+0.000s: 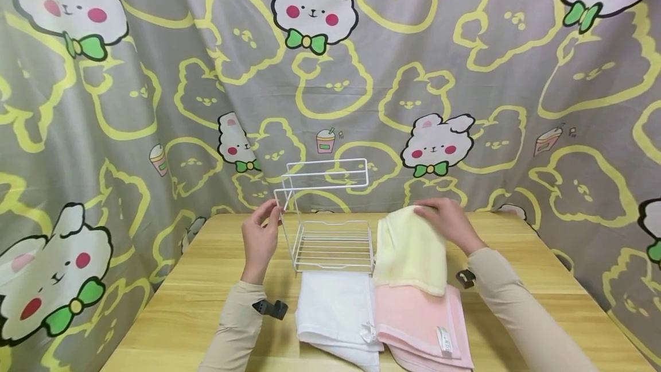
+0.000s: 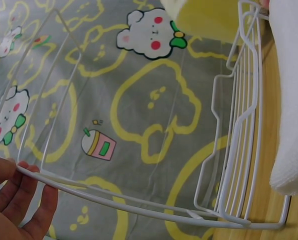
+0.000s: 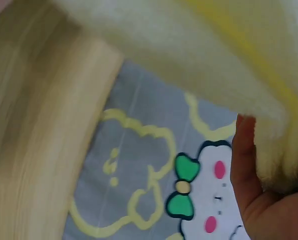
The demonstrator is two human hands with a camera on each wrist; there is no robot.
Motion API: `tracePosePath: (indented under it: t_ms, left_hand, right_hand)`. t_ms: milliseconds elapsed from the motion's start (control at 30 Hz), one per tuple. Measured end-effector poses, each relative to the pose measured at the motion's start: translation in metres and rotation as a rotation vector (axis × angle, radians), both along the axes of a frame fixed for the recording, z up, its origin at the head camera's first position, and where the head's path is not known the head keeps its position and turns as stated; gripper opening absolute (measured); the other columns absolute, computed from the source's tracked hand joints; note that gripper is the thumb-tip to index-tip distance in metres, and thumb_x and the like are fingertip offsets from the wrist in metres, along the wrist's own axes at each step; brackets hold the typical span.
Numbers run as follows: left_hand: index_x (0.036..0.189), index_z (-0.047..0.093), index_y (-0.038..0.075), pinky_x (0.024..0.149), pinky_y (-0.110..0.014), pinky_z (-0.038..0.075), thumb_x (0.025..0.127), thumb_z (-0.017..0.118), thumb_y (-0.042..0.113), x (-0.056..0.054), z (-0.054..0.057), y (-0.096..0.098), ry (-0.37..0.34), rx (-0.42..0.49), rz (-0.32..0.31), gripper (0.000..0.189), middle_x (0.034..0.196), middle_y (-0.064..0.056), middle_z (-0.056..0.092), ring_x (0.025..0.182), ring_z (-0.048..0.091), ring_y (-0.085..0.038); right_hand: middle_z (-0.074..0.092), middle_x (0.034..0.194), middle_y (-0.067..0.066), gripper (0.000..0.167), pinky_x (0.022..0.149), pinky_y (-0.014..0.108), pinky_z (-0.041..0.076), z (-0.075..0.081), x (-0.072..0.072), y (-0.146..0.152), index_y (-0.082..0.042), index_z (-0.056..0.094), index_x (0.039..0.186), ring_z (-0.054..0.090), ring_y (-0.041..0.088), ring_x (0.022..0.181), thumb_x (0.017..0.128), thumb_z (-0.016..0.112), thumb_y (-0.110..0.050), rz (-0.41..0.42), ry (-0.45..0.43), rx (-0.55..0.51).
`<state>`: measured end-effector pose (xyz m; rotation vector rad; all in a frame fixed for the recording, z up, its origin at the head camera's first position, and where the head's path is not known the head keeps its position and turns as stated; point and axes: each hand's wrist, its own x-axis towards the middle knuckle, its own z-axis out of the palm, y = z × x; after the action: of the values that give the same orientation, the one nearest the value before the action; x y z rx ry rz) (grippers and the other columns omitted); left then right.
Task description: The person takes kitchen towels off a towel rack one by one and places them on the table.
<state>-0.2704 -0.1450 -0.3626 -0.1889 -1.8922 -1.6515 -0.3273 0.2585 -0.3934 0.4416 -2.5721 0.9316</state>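
Note:
A white wire rack (image 1: 334, 240) with two tiers stands upright on the table. My left hand (image 1: 260, 237) pinches its left upright between thumb and fingers; in the left wrist view the fingertips (image 2: 48, 200) touch the wire. With my right hand (image 1: 449, 224) I grip a folded yellow towel (image 1: 413, 251) by its upper edge, lifted beside the rack's right side. Its lower part hangs over a folded pink towel (image 1: 413, 314). A folded white towel (image 1: 335, 306) lies in front of the rack, left of the pink one. The right wrist view shows the thumb against the yellow cloth (image 3: 189, 55).
Beneath everything is a wooden table (image 1: 181, 314). A grey curtain (image 1: 330, 96) with rabbit prints hangs close behind its back edge and along both sides. Dark wrist straps (image 1: 271, 309) sit on both forearms.

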Motion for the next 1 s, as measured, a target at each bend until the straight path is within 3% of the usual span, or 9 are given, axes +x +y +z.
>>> tracePosePath:
  t_ms: [200,367,500,700,867,1000]
  left_hand:
    - [0.113,0.070,-0.012,0.081,-0.032,0.067,0.098,0.063,-0.004,0.001,-0.001,-0.001,-0.007,-0.008,0.017,0.018,0.103,-0.030,0.072,0.098,0.068,-0.039]
    - [0.113,0.069,-0.013,0.081,-0.032,0.067,0.098,0.063,-0.004,0.002,-0.001,-0.001,-0.006,-0.001,0.008,0.018,0.104,-0.031,0.071,0.101,0.066,-0.047]
    - [0.113,0.069,-0.013,0.083,-0.042,0.066,0.098,0.063,-0.004,0.002,0.001,0.001,0.000,-0.003,0.001,0.019,0.104,-0.033,0.071,0.102,0.066,-0.048]
    - [0.113,0.069,-0.013,0.087,-0.052,0.063,0.098,0.063,-0.004,0.003,0.003,0.003,-0.014,-0.017,0.004,0.018,0.105,-0.034,0.071,0.098,0.069,-0.034]
    - [0.114,0.068,-0.014,0.087,-0.049,0.063,0.099,0.062,-0.005,0.000,0.001,0.002,-0.023,-0.012,-0.004,0.019,0.107,-0.034,0.070,0.104,0.067,-0.045]
    - [0.116,0.068,-0.012,0.084,-0.038,0.066,0.099,0.061,-0.003,-0.011,-0.012,-0.003,-0.033,-0.009,0.013,0.020,0.108,-0.032,0.071,0.106,0.067,-0.044]
  right_hand:
    - [0.074,0.116,0.021,0.025,0.104,0.061,0.053,-0.017,-0.027,0.005,0.000,0.075,0.117,0.066,0.044,0.115,0.098,0.070,-0.017,0.054,-0.033,0.059]
    - [0.073,0.116,0.022,0.023,0.105,0.061,0.052,-0.034,-0.040,0.010,0.001,0.076,0.113,0.065,0.045,0.116,0.096,0.072,-0.014,0.098,-0.038,0.076]
    - [0.074,0.113,0.023,0.022,0.102,0.061,0.054,-0.044,-0.042,0.013,0.002,0.076,0.112,0.066,0.046,0.113,0.096,0.072,-0.013,0.124,-0.061,0.087]
    - [0.073,0.118,0.022,0.024,0.102,0.060,0.054,-0.052,-0.040,0.016,0.001,0.075,0.114,0.065,0.044,0.115,0.098,0.070,-0.015,0.135,-0.141,0.109]
    - [0.072,0.122,0.019,0.032,0.103,0.060,0.054,-0.052,-0.038,0.022,-0.001,0.073,0.121,0.064,0.042,0.118,0.100,0.068,-0.024,0.138,-0.185,0.097]
    - [0.072,0.123,0.017,0.038,0.104,0.062,0.052,-0.052,-0.032,0.028,-0.003,0.071,0.126,0.064,0.041,0.118,0.101,0.066,-0.032,0.128,-0.199,0.069]
